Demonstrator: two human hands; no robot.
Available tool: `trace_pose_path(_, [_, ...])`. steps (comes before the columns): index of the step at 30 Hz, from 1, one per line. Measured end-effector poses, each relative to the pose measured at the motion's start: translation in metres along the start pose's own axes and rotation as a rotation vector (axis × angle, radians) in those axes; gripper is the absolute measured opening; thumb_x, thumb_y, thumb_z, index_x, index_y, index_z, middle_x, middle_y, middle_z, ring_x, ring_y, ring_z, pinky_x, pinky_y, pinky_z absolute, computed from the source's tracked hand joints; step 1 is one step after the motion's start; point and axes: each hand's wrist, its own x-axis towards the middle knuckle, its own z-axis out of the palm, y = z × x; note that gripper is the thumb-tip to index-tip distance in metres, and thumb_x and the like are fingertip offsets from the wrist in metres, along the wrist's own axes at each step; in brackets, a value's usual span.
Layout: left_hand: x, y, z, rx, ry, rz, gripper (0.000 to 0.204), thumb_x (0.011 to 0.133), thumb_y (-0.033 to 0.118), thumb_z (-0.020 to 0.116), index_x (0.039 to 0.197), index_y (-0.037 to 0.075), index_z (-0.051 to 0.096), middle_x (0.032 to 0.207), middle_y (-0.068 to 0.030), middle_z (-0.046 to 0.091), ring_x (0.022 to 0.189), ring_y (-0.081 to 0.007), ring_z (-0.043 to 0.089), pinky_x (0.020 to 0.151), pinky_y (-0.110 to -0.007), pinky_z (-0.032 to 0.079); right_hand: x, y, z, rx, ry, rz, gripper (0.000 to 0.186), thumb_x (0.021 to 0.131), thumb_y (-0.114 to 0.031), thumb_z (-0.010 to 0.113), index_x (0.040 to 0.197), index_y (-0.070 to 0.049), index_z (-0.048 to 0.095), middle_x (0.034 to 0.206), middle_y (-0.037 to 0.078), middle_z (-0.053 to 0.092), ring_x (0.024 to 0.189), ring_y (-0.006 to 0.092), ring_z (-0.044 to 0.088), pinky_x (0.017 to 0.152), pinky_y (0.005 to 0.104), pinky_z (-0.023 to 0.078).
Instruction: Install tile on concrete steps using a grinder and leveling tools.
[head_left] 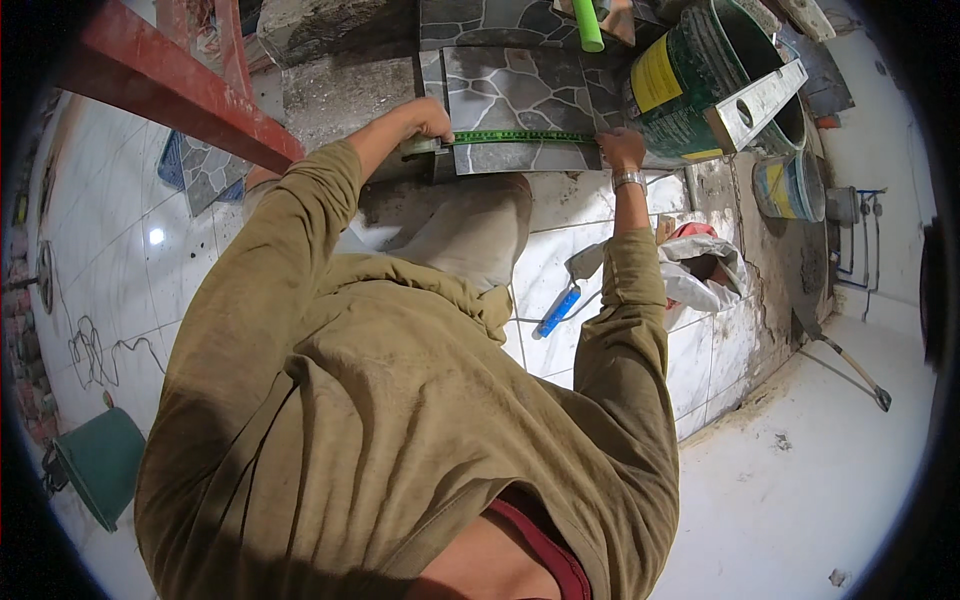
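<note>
A green tape measure [525, 136] is stretched across a grey stone-patterned tile [515, 85]. At its left end my left hand [430, 120] is closed around the tape's case, just off the tile's left edge. My right hand [622, 149], with a metal watch on the wrist, pinches the tape's other end at the tile's right edge. The blade lies nearly straight between the two hands, close to the tile's near side. More tile of the same pattern [480, 22] lies beyond.
At the right stand a dark green bucket [690, 80] with a level [765, 105] on it and another bucket [790, 188]. A blue-handled trowel [560, 312] and a white sack [715, 265] lie on the floor. A red metal beam [180, 85] slants at the left, above a green bucket [100, 465].
</note>
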Motion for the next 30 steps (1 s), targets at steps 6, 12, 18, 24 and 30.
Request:
trace_pose_path(6, [-0.002, 0.006, 0.000, -0.033, -0.038, -0.008, 0.054, 0.074, 0.034, 0.084, 0.110, -0.003, 0.071, 0.117, -0.0227, 0.069, 0.107, -0.0330, 0.066, 0.089, -0.045, 0.052, 0.005, 0.019, 0.006, 0.023, 0.013, -0.034, 0.035, 0.067, -0.035, 0.078, 0.092, -0.012, 0.080, 0.096, 0.018, 0.075, 0.094, 0.0368, 0.071, 0.087, 0.0435, 0.054])
trace_pose_path(12, [0.020, -0.003, 0.007, 0.038, 0.069, 0.136, 0.039, 0.072, 0.029, 0.076, 0.094, -0.003, 0.072, 0.087, -0.0207, 0.069, 0.076, -0.0274, 0.061, 0.071, -0.043, 0.049, 0.012, 0.023, -0.008, 0.002, -0.007, -0.024, 0.039, 0.067, -0.038, 0.078, 0.093, -0.010, 0.079, 0.098, 0.019, 0.074, 0.096, 0.0364, 0.071, 0.088, 0.0437, 0.054])
trace_pose_path(18, [0.013, -0.009, 0.011, -0.016, 0.095, 0.095, 0.038, 0.072, 0.027, 0.076, 0.096, -0.003, 0.072, 0.090, -0.0210, 0.070, 0.079, -0.0285, 0.064, 0.075, -0.044, 0.051, -0.037, -0.024, -0.004, 0.162, 0.456, -0.443, 0.037, 0.081, -0.035, 0.072, 0.099, -0.002, 0.071, 0.085, 0.018, 0.074, 0.084, 0.0332, 0.072, 0.077, 0.0412, 0.055])
trace_pose_path(24, [-0.010, 0.017, -0.003, 0.069, -0.010, 0.013, 0.049, 0.073, 0.036, 0.084, 0.102, -0.002, 0.074, 0.106, -0.0203, 0.072, 0.097, -0.0300, 0.069, 0.082, -0.043, 0.053, -0.086, -0.082, 0.030, 0.556, -0.080, -0.497, 0.030, 0.097, -0.026, 0.058, 0.100, 0.002, 0.068, 0.075, 0.010, 0.070, 0.069, 0.0173, 0.067, 0.065, 0.0317, 0.053])
trace_pose_path(30, [0.006, -0.004, 0.006, 0.006, 0.085, 0.065, 0.046, 0.070, 0.036, 0.077, 0.097, 0.000, 0.072, 0.095, -0.0230, 0.071, 0.087, -0.0303, 0.067, 0.077, -0.042, 0.051, -0.069, -0.110, 0.063, 0.723, -0.534, -0.516, 0.024, 0.091, -0.020, 0.063, 0.094, 0.002, 0.071, 0.073, 0.004, 0.069, 0.064, 0.0085, 0.060, 0.061, 0.0255, 0.049])
